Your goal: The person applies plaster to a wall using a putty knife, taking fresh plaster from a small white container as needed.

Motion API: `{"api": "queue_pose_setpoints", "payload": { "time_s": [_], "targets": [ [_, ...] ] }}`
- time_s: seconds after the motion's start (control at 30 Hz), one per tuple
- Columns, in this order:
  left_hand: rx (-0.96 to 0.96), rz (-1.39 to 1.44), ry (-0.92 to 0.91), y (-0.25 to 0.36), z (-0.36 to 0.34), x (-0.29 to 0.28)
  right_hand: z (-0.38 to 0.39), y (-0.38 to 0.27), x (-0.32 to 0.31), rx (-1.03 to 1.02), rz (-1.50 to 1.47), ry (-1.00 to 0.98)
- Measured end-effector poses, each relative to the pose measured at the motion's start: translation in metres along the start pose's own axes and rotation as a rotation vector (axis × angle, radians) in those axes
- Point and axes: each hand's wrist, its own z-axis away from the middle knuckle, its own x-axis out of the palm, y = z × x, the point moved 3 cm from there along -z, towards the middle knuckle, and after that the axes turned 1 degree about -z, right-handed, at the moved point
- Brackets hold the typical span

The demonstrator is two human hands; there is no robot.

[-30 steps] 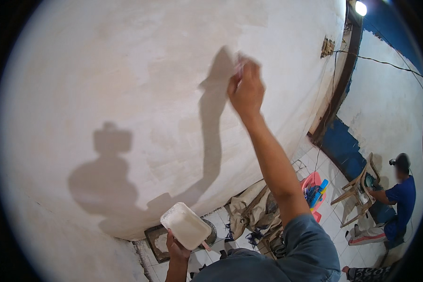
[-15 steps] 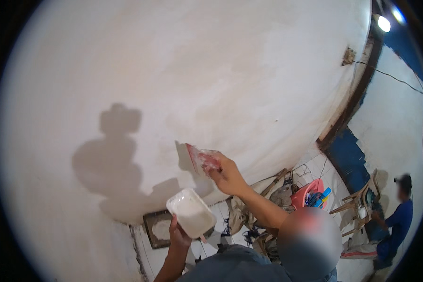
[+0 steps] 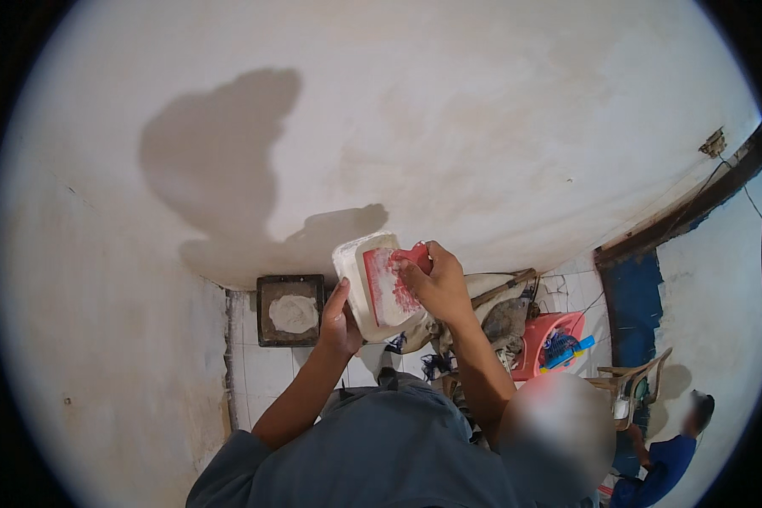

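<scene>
Held at waist height, a white rectangular plastic tray (image 3: 356,292) rests in my left hand (image 3: 339,322), whose fingers grip its left side. My right hand (image 3: 436,284) is closed on a red, putty-smeared scraper (image 3: 383,288), its wide blade lying over the inside of the tray. Pale material coats both the tray's rim and the blade. Beyond them is the white, patchy wall (image 3: 457,127), with shadows cast on it. On the tiled floor to the left sits a dark square pan (image 3: 263,326) holding a whitish mound (image 3: 292,315).
Crumpled sacking (image 3: 504,322) lies along the wall beside a pink plastic tub (image 3: 533,347) with blue and yellow items. To the right, a co-worker in a blue shirt (image 3: 656,470) is low beside a wooden chair (image 3: 643,372). A cable hangs near a dark beam (image 3: 635,237).
My right hand has come down from high on the wall and brought the scraper into the tray in my left hand. The view has turned more downward and rightward things shifted lower.
</scene>
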Motion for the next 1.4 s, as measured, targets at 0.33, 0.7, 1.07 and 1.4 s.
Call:
{"api": "queue_pose_setpoints", "payload": {
  "time_s": [0.33,0.7,1.07,1.4],
  "targets": [
    [0.001,0.095,-0.045,-0.010,-0.012,-0.007,-0.008,-0.015,0.018,-0.079,0.241,-0.041],
    [-0.007,0.011,0.006,-0.013,-0.008,-0.005,-0.004,-0.013,0.026,-0.011,0.094,-0.136],
    [-0.039,0.099,-0.016,-0.011,-0.007,-0.013,0.000,0.001,0.010,0.044,-0.134,-0.001],
    [-0.056,0.076,-0.083,-0.001,0.003,-0.014,0.011,-0.006,-0.004,0.089,-0.356,0.131]
  ]
}}
